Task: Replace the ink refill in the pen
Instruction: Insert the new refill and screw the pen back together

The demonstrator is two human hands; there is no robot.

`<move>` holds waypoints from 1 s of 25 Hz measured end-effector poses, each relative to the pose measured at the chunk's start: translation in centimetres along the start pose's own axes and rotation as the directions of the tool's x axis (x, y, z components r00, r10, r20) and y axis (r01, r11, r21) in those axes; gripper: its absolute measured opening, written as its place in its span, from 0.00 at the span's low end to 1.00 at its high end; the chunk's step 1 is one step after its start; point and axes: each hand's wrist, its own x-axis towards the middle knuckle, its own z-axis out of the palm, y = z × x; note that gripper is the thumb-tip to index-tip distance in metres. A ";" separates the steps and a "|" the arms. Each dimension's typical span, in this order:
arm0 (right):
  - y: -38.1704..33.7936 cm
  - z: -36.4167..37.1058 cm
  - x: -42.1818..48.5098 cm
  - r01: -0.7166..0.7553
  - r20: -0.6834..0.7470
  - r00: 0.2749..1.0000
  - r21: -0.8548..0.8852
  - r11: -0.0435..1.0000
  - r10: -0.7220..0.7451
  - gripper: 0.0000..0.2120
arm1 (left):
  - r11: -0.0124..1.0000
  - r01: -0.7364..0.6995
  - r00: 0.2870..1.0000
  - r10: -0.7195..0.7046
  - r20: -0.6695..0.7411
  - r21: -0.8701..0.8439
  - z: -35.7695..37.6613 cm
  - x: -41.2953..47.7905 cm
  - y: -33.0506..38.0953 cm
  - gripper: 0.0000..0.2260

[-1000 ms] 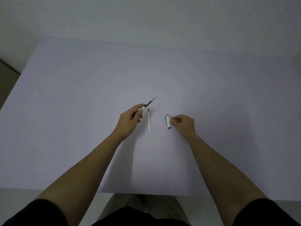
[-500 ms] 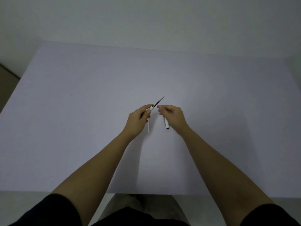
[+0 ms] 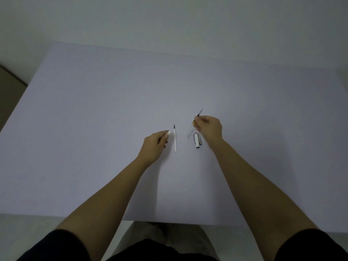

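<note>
The right hand (image 3: 209,128) pinches the old refill (image 3: 195,122) in its fingers, lifted clear of the pen barrel (image 3: 169,132), which the left hand (image 3: 155,143) grips closed, only its white end showing. The swap looks half done: the new refill (image 3: 175,139) lies on the bench (image 3: 94,110) between the hands, the pen cap (image 3: 196,141) just beside the right wrist. Next, I judge, the old refill gets set down and the fresh one fed straight into the barrel.

Wide pale lilac table (image 3: 94,129), matte and plain, filling most of the view. Behind it a bare grey-white wall (image 3: 169,21), meeting the table's far edge. At far left a strip of brownish floor (image 3: 9,91). Along the near edge, lighter grey floor. Dim, even light, soft shadows.
</note>
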 end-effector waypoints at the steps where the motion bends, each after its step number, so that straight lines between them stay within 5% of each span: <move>1: 0.2 0.3 0.0 0.062 0.031 0.998 -0.204 0.977 -0.057 0.10 | 1.000 0.003 1.000 -0.003 -0.019 0.000 -0.3 0.2 -0.1 0.14; 4: 0.6 2.0 -0.2 0.212 0.179 0.975 -0.579 0.788 -0.131 0.09 | 1.000 -0.003 0.999 0.003 -0.054 0.008 -1.2 1.0 0.0 0.14; 9: 1.5 3.7 0.2 0.232 0.224 0.970 -0.746 0.624 -0.094 0.10 | 1.000 0.014 0.997 -0.015 -0.081 -0.012 -2.1 1.5 -0.5 0.14; 25: 1.3 7.2 -1.7 0.252 0.244 0.964 -0.727 0.639 -0.103 0.11 | 1.000 -0.006 0.996 0.005 -0.090 -0.016 -3.1 1.6 -0.9 0.13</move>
